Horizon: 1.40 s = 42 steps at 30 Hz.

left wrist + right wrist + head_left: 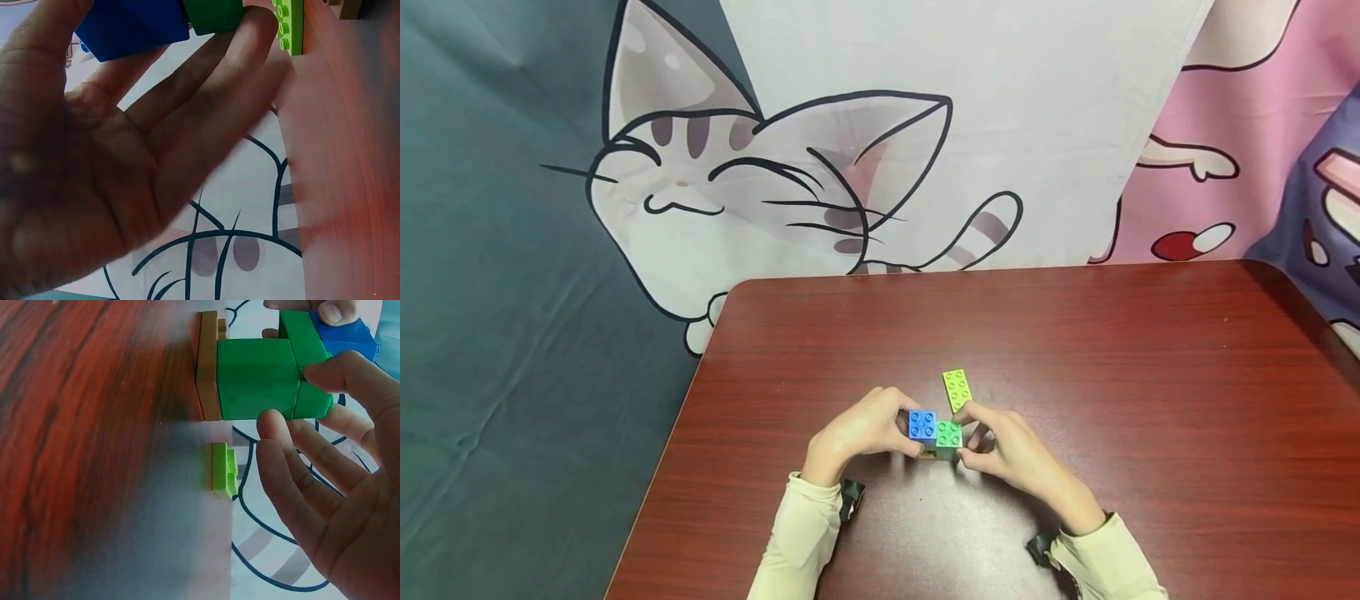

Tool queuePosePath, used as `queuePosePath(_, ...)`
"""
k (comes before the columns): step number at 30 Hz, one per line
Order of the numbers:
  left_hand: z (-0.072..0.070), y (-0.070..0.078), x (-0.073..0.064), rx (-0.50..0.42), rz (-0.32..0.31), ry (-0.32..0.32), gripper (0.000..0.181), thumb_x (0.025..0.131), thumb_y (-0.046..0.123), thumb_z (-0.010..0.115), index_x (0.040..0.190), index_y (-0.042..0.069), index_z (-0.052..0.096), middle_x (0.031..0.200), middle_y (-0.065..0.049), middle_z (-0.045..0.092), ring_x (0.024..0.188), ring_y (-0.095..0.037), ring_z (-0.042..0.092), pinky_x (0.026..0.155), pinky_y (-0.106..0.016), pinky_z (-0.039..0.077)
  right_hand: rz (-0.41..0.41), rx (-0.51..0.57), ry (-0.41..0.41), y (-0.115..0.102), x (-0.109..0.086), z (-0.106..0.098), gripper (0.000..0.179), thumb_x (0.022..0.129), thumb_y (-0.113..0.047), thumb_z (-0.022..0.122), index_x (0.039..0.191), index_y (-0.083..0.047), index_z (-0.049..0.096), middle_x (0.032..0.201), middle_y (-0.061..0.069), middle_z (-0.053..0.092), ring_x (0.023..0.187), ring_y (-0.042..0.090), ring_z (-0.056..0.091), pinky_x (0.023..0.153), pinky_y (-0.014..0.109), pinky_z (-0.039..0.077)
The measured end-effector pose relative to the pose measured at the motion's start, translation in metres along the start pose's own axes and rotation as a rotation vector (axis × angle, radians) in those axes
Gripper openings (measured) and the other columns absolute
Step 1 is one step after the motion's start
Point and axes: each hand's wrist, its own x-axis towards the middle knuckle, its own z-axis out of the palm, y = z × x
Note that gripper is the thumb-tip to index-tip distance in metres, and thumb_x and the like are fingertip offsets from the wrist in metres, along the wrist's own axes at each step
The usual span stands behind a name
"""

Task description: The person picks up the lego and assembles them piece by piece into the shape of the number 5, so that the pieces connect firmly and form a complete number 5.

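A small stack of toy bricks stands on the table, with a brown plate (208, 369) at its bottom. Above that plate come a large green brick (256, 378) and a thinner green brick (306, 340). The blue brick (922, 424) sits at the upper left of the stack, beside the green studs. My left hand (868, 425) pinches the blue brick between thumb and fingers. From the right, my right hand (1011, 450) holds the upper green part by thumb and index finger; its other fingers are loosely bent in the right wrist view.
Just behind the stack, a lime green plate (957, 390) with studs lies on the red-brown wooden table (1112, 358). A printed cat cloth (790, 217) hangs behind the table's far edge. Dark wrist cameras sit at both sleeves.
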Motion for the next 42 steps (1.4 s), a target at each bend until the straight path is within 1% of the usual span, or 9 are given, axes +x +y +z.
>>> queuePosePath(8,-0.001,0.0,0.001,-0.035,-0.068,-0.003,0.029,0.06,0.016,0.074,0.088,0.014,0.067,0.068,0.01,0.059,0.053,-0.002,0.049,0.05,-0.019,0.042,-0.001,0.004,-0.001,0.0,0.001,-0.001,0.031,0.066,-0.008,0.069,0.092,-0.016,0.053,0.08,-0.001,0.061,0.06,0.003,0.054,0.051,0.016,0.045)
queuePosePath(16,-0.002,0.0,0.003,-0.026,-0.066,-0.016,0.031,0.061,0.017,0.074,0.091,0.015,0.067,0.072,0.011,0.06,0.055,-0.003,0.048,0.052,-0.019,0.042,-0.002,-0.002,0.003,-0.002,0.002,-0.003,0.032,0.066,-0.007,0.069,0.092,-0.015,0.053,0.077,-0.002,0.061,0.06,0.003,0.054,0.051,0.017,0.045)
queuePosePath(20,-0.004,-0.003,0.003,-0.033,-0.015,-0.046,0.033,0.062,0.02,0.074,0.094,0.014,0.066,0.071,0.011,0.059,0.058,-0.003,0.051,0.053,-0.019,0.042,0.008,0.013,-0.001,-0.001,0.002,-0.002,0.032,0.066,-0.007,0.069,0.092,-0.015,0.053,0.08,0.0,0.061,0.06,0.004,0.055,0.051,0.016,0.045)
queuePosePath(23,-0.009,-0.012,0.0,-0.046,0.058,-0.099,0.056,0.064,0.033,0.073,0.114,0.014,0.055,0.072,0.009,0.059,0.066,-0.005,0.054,0.059,-0.02,0.044,0.012,0.022,-0.003,-0.001,0.002,-0.001,0.033,0.066,-0.006,0.069,0.093,-0.014,0.053,0.081,0.001,0.061,0.061,0.004,0.055,0.052,0.017,0.045)
queuePosePath(27,-0.017,-0.028,-0.004,-0.289,0.077,-0.178,0.077,0.072,0.042,0.064,0.135,0.026,0.023,0.1,-0.003,0.059,0.083,-0.017,0.058,0.072,-0.032,0.046,0.008,0.023,0.001,0.0,0.002,-0.001,0.033,0.066,-0.006,0.069,0.093,-0.014,0.053,0.081,0.001,0.061,0.06,0.005,0.055,0.052,0.017,0.045)
queuePosePath(31,-0.021,-0.04,-0.006,-0.575,0.076,-0.239,0.056,0.085,0.035,0.05,0.134,0.032,0.022,0.13,-0.013,0.037,0.095,-0.032,0.054,0.07,-0.044,0.046,0.012,0.021,-0.001,0.0,0.002,-0.001,0.032,0.066,-0.007,0.069,0.093,-0.014,0.053,0.081,0.001,0.061,0.06,0.004,0.055,0.052,0.017,0.045)
queuePosePath(35,-0.018,-0.042,-0.006,-0.605,0.063,-0.285,0.048,0.089,0.034,0.043,0.134,0.025,0.028,0.128,-0.011,0.039,0.1,-0.027,0.052,0.068,-0.04,0.047,0.021,0.016,-0.015,-0.002,0.001,0.0,0.032,0.066,-0.008,0.069,0.094,-0.015,0.053,0.081,0.001,0.061,0.06,0.004,0.055,0.052,0.017,0.045)
queuePosePath(39,-0.015,-0.039,-0.006,-0.589,0.043,-0.304,0.051,0.088,0.031,0.046,0.134,0.015,0.029,0.116,-0.008,0.05,0.095,-0.031,0.054,0.065,-0.041,0.048,0.016,0.009,-0.016,-0.002,0.001,0.002,0.032,0.067,-0.008,0.069,0.094,-0.015,0.053,0.08,0.0,0.062,0.06,0.003,0.054,0.052,0.017,0.045)
queuePosePath(42,-0.014,-0.039,-0.004,-0.577,0.056,-0.303,0.052,0.087,0.03,0.049,0.133,0.014,0.031,0.109,-0.007,0.055,0.092,-0.035,0.054,0.066,-0.041,0.048,0.008,0.01,-0.01,-0.001,0.0,0.001,0.032,0.066,-0.008,0.069,0.093,-0.015,0.053,0.08,0.0,0.061,0.06,0.003,0.054,0.052,0.017,0.045)
